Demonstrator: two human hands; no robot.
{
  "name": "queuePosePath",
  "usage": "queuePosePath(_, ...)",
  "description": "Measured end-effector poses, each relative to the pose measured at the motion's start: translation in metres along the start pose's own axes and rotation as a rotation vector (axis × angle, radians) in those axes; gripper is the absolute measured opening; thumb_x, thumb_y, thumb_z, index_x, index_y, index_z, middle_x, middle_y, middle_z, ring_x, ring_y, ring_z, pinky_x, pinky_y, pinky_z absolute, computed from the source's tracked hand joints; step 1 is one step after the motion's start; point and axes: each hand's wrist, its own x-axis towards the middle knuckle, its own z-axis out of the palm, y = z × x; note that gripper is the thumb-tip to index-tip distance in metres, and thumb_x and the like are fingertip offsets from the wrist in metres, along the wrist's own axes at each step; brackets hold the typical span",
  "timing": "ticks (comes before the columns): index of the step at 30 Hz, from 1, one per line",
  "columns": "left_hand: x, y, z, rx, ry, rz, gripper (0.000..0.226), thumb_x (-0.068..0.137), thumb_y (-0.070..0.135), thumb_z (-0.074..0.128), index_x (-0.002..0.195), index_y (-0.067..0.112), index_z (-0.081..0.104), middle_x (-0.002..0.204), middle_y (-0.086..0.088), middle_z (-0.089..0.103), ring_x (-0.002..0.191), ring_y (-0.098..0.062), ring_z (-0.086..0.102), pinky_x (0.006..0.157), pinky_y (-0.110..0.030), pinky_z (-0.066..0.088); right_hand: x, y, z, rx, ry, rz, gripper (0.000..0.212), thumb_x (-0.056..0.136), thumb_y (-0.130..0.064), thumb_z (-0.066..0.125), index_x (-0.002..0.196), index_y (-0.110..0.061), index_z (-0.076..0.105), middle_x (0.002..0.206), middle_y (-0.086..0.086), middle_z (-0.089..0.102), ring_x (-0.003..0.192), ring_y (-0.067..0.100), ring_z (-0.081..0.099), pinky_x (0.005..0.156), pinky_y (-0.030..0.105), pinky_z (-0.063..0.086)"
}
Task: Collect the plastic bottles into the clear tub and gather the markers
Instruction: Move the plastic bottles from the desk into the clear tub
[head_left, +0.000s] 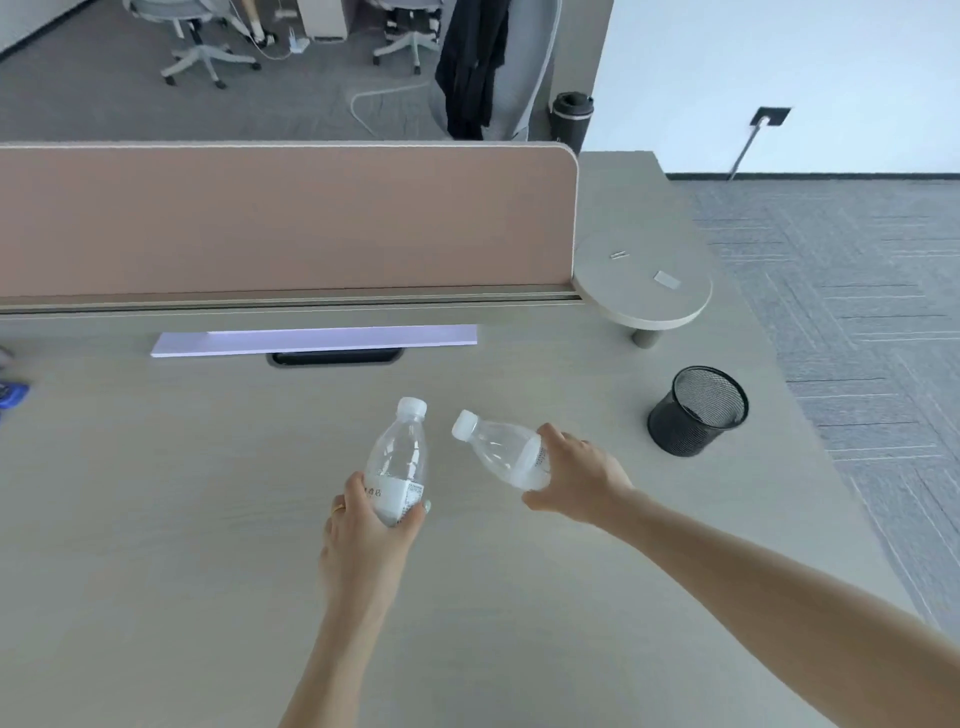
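My left hand (366, 530) grips the base of a clear plastic bottle (399, 460) with a white cap and white label, held nearly upright above the desk. To its right, my right hand (576, 480) holds a second clear bottle (501, 447) by its lower end, tilted so the white cap points up and to the left. The two caps are close together but apart. No clear tub and no markers are in view.
A black mesh pen cup (696, 413) stands on the light wood desk (182, 519) at the right. A pink partition (285, 218) runs along the back, with a white strip (311, 340) and cable slot below it. A blue object (13, 392) shows at the left edge.
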Motion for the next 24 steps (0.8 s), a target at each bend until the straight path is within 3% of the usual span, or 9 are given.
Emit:
queuePosePath(5,-0.055,0.025,0.021,-0.003,-0.087,0.086,0.061,0.075,0.047,0.065,0.124,0.022,0.039,0.108,0.0,0.058,0.103,-0.025,0.054,0.076,-0.034,0.044,-0.058,0.029,-0.013,0.138,0.046,0.147,0.054,0.07,-0.042,0.068,0.109,-0.016,0.04,0.099,-0.001,0.063,0.086,0.025,0.06,0.063,0.03,0.041)
queuePosePath(10,-0.102,0.068,0.045,0.012,-0.173,0.201,0.062,0.077,0.047,0.063,0.127,0.022,0.036,0.112,0.002,0.057,0.106,-0.023,0.052,0.074,-0.033,0.041,-0.113,0.068,-0.024,0.316,0.117,0.277,0.045,0.069,-0.04,0.065,0.095,-0.02,0.036,0.063,-0.008,0.064,0.051,0.013,0.053,0.05,0.026,0.037)
queuePosePath(16,-0.157,0.123,0.082,0.065,-0.255,0.356,0.068,0.078,0.048,0.063,0.133,0.022,0.033,0.121,0.0,0.055,0.112,-0.025,0.052,0.081,-0.035,0.045,-0.179,0.138,-0.03,0.456,0.224,0.426,0.046,0.071,-0.041,0.067,0.095,-0.017,0.037,0.062,-0.009,0.061,0.058,0.015,0.051,0.049,0.027,0.033)
queuePosePath(22,-0.22,0.172,0.131,0.096,-0.353,0.473,0.07,0.078,0.047,0.065,0.134,0.022,0.033,0.123,-0.003,0.055,0.112,-0.026,0.052,0.083,-0.035,0.045,-0.244,0.216,-0.034,0.555,0.3,0.558,0.047,0.067,-0.041,0.066,0.097,-0.018,0.039,0.068,-0.005,0.07,0.074,0.022,0.062,0.059,0.03,0.042)
queuePosePath(24,-0.244,0.189,0.151,0.104,-0.397,0.52,0.068,0.077,0.047,0.065,0.133,0.022,0.035,0.121,-0.002,0.056,0.11,-0.025,0.053,0.082,-0.035,0.047,-0.267,0.245,-0.036,0.585,0.333,0.606,0.047,0.067,-0.041,0.066,0.097,-0.017,0.04,0.064,-0.007,0.067,0.07,0.022,0.06,0.059,0.031,0.042)
